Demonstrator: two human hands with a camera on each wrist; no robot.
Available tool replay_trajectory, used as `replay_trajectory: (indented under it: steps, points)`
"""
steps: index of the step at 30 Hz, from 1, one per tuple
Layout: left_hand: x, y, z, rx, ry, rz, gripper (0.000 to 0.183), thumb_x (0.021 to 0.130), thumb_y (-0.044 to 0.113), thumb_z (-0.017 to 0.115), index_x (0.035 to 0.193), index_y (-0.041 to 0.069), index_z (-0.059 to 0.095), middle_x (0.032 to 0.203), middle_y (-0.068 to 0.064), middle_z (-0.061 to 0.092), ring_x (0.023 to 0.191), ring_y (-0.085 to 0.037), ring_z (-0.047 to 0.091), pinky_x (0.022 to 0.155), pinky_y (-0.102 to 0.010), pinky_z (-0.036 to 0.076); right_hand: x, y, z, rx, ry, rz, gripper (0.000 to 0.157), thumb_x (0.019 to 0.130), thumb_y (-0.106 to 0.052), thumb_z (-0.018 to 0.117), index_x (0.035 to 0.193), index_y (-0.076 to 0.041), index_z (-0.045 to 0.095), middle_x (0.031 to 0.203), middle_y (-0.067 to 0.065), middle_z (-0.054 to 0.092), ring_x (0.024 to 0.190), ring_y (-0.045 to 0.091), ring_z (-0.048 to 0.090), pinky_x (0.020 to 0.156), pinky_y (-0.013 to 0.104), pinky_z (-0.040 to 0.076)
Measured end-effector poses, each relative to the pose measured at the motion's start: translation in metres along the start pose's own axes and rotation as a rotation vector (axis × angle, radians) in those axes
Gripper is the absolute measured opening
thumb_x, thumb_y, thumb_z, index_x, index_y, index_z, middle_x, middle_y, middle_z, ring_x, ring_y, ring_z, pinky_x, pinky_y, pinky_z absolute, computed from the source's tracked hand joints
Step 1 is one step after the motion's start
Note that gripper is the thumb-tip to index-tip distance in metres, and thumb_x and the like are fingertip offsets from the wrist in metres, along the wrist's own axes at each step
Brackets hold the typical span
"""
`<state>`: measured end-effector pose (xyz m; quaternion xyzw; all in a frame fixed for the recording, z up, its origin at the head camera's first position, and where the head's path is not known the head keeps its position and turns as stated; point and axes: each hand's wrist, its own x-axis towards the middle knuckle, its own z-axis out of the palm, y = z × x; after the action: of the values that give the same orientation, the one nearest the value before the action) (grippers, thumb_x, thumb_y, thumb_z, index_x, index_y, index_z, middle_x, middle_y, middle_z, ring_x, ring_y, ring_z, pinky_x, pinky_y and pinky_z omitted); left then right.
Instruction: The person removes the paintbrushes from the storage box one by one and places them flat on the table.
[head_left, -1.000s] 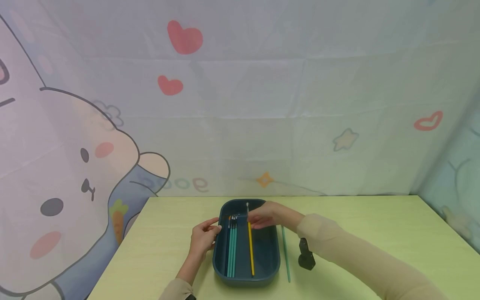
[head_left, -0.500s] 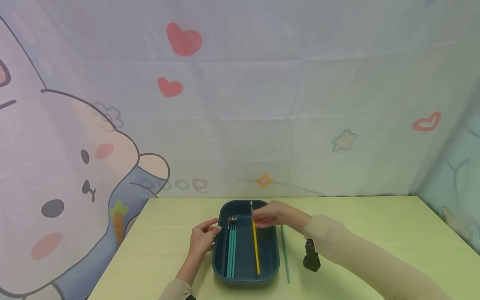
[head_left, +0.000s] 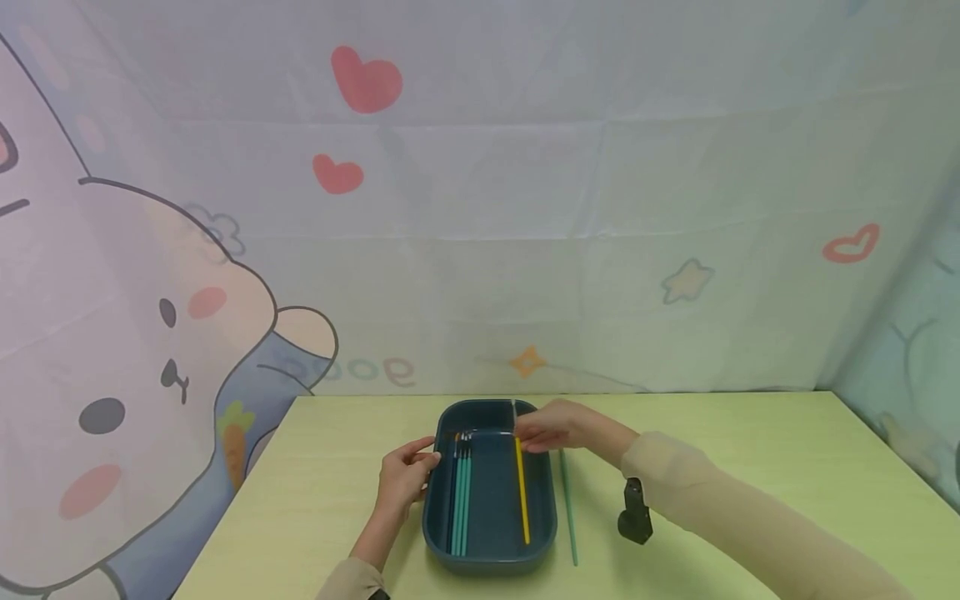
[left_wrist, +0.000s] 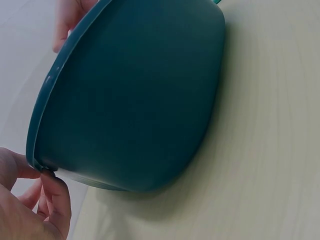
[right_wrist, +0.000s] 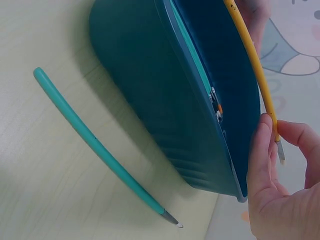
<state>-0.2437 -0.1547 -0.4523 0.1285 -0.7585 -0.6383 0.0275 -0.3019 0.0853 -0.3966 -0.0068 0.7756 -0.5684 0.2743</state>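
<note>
A dark teal rectangular bin (head_left: 491, 560) stands on the table, and my left hand (head_left: 405, 477) pinches its left rim between thumb and fingers. In the left wrist view the same hand (left_wrist: 37, 200) grips the rim's corner. My right hand (head_left: 553, 427) holds a yellow paintbrush (head_left: 522, 492) near its metal ferrule, above the right part of the bin. The right wrist view shows thumb and fingers pinching that paintbrush (right_wrist: 255, 60), with its pale bristles past the fingertips. Several green and dark-handled paintbrushes (head_left: 461, 504) lie side by side along the bin's left wall.
One green paintbrush (head_left: 568, 508) lies on the table just outside the bin's right wall. The pale wooden table (head_left: 720, 467) reaches back to a printed cloth backdrop (head_left: 480, 192). A black wrist device (head_left: 635, 512) hangs under the right sleeve.
My right hand has carried the yellow paintbrush to the right, from above the bin's middle toward its right wall. My left hand keeps its grip on the rim.
</note>
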Motion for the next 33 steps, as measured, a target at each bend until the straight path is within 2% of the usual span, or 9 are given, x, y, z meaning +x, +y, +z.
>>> replay_trajectory:
  steps: [11,20,29,33]
  points:
    - [0.004,-0.002,0.0,-0.033,-0.016,-0.018,0.037,0.091,0.012,0.062,0.126,0.002,0.061,0.092,-0.009,0.063,0.067,-0.015,0.059,0.054,-0.025,0.05,0.001,0.001,-0.008,0.031,0.004,-0.013,0.038,0.085,-0.011,0.059,0.114,0.013,0.062,0.074,-0.001,0.067,0.061,0.004,0.063,0.062,0.017,0.054]
    - [0.004,-0.003,0.001,-0.042,-0.007,-0.011,0.037,0.09,0.011,0.062,0.126,0.001,0.061,0.091,-0.008,0.063,0.065,-0.013,0.059,0.051,-0.023,0.047,-0.001,0.002,-0.016,0.025,0.003,-0.027,0.043,0.089,-0.012,0.057,0.122,0.016,0.056,0.073,-0.002,0.068,0.061,0.003,0.064,0.063,0.016,0.054]
    - [0.004,-0.002,0.001,-0.037,-0.011,-0.021,0.037,0.091,0.012,0.062,0.127,0.002,0.061,0.095,-0.01,0.065,0.068,-0.016,0.058,0.052,-0.023,0.045,-0.003,0.006,-0.025,0.057,0.032,-0.013,0.037,0.087,-0.012,0.06,0.114,0.013,0.061,0.071,-0.001,0.068,0.06,0.005,0.065,0.063,0.018,0.055]
    - [0.004,-0.002,0.001,-0.035,-0.015,-0.026,0.037,0.091,0.012,0.061,0.127,0.003,0.06,0.098,-0.012,0.065,0.068,-0.015,0.057,0.052,-0.023,0.045,-0.005,0.009,-0.028,0.065,0.028,-0.014,0.039,0.088,-0.013,0.06,0.115,0.014,0.06,0.07,-0.002,0.068,0.06,0.004,0.064,0.062,0.018,0.054]
